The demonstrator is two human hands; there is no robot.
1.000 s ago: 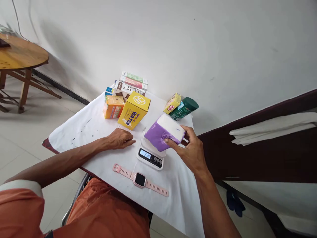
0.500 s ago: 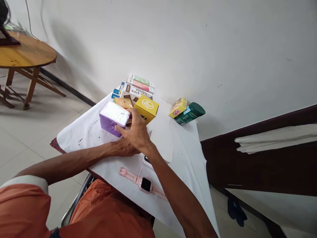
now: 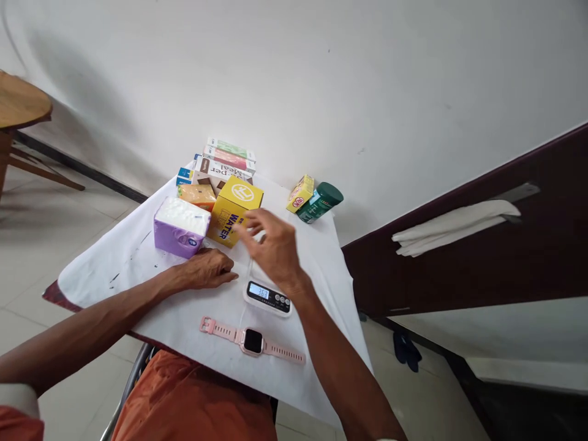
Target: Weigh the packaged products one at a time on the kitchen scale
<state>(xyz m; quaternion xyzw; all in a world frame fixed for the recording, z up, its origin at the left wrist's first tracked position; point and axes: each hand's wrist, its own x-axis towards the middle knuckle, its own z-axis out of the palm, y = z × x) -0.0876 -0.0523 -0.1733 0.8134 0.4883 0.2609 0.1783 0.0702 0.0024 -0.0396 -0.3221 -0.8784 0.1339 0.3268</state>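
My right hand point(image 3: 271, 242) hovers over the white kitchen scale point(image 3: 267, 295), fingers spread and holding nothing. My left hand point(image 3: 206, 270) rests flat on the white cloth point(image 3: 138, 257), just left of the scale. A purple and white tissue pack point(image 3: 180, 227) sits on the cloth at the left, beside the yellow "WATER" box point(image 3: 233, 209). Behind the pack lies an orange box point(image 3: 197, 195), and behind that a stack of flat boxes point(image 3: 225, 160). The scale's display is lit.
A pink smartwatch point(image 3: 252, 339) lies near the table's front edge. A small yellow box point(image 3: 299, 193) and a green jar point(image 3: 320, 202) lie at the far right corner. A dark wooden frame point(image 3: 459, 257) holding folded white cloth point(image 3: 454, 223) stands to the right; a round wooden table point(image 3: 18, 110) stands far left.
My right hand lifted the tissue pack off the scale, carried it left, set it down beside the yellow box and let go. It has come back over the scale. The left hand stayed put.
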